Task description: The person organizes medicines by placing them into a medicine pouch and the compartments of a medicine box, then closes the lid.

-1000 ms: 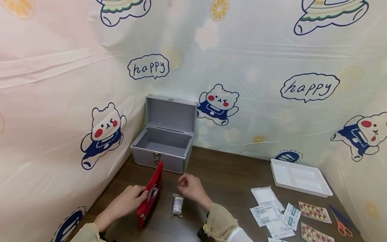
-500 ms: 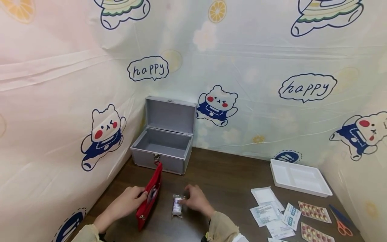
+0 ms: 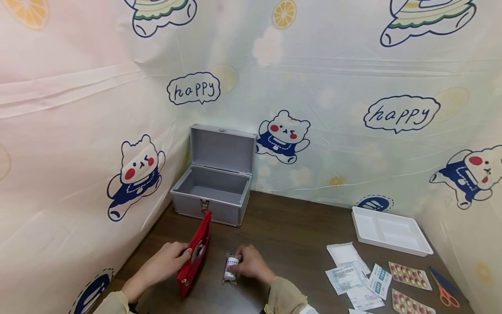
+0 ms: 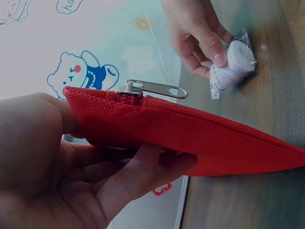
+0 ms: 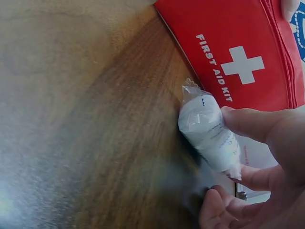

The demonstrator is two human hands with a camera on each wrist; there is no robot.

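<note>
My left hand [image 3: 166, 264] holds a red zippered first aid pouch [image 3: 195, 257] on edge, thumb on one side and fingers on the other. "FIRST AID KIT" and a white cross show on the pouch [image 5: 233, 57] in the right wrist view. Its metal zipper pull [image 4: 159, 89] lies along the top edge in the left wrist view. Just right of the pouch, my right hand [image 3: 252, 264] pinches a white bandage roll [image 3: 231, 267] in clear plastic wrap between thumb and fingers. The roll [image 5: 209, 131] is low over the wooden table, close to the pouch.
Behind the pouch stands a grey metal case [image 3: 211, 192] with its lid raised. To the right lie paper packets [image 3: 345, 278], blister packs [image 3: 409, 275], orange-handled scissors [image 3: 447, 296] and a white divided tray [image 3: 392, 231]. Printed curtains enclose the table.
My right hand has come down to the bandage roll and now pinches it. The left hand and the pouch stay nearly in place.
</note>
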